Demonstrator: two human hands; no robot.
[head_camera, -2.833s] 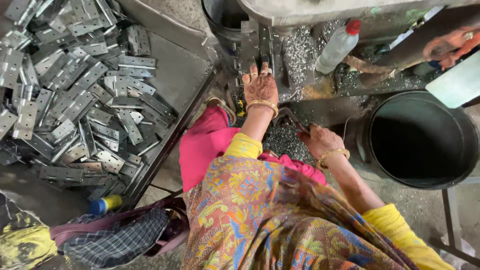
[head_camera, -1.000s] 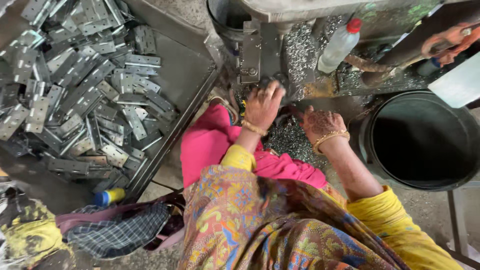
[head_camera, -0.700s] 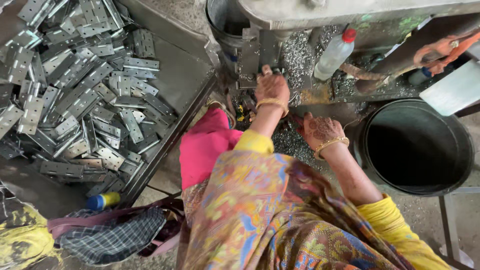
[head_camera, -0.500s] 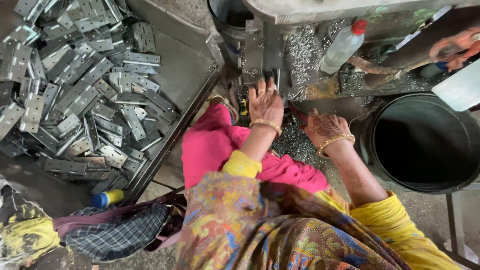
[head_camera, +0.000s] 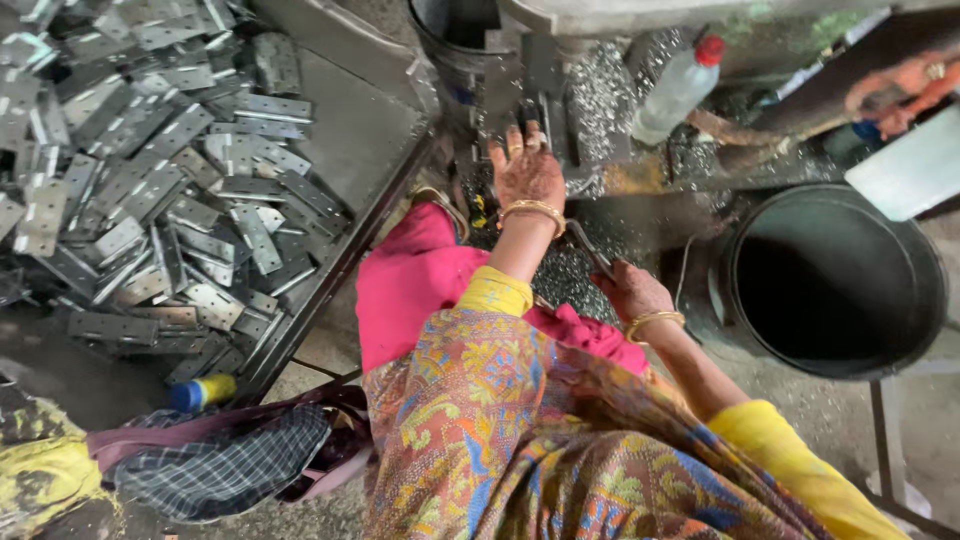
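Observation:
My left hand (head_camera: 527, 172) reaches forward to the grey press machine (head_camera: 520, 85), fingers spread flat against a metal plate held in it. It wears a gold bangle. My right hand (head_camera: 632, 292) sits lower right, above my lap, closed around a thin dark metal lever (head_camera: 585, 245) that slants up towards the machine. Small metal chips (head_camera: 560, 275) lie piled between my arms. My pink garment (head_camera: 415, 275) and patterned wrap fill the lower middle.
A tray (head_camera: 350, 250) heaped with several grey hinge plates (head_camera: 170, 190) is at the left. A black bucket (head_camera: 835, 275) stands at the right. A plastic bottle with a red cap (head_camera: 675, 90) rests on the machine bed. A checked bag (head_camera: 220, 465) lies bottom left.
My left hand has gone back and forth between the chip pile and the machine, and is now stretched forward onto it. My right hand has dropped slightly lower and right with the lever.

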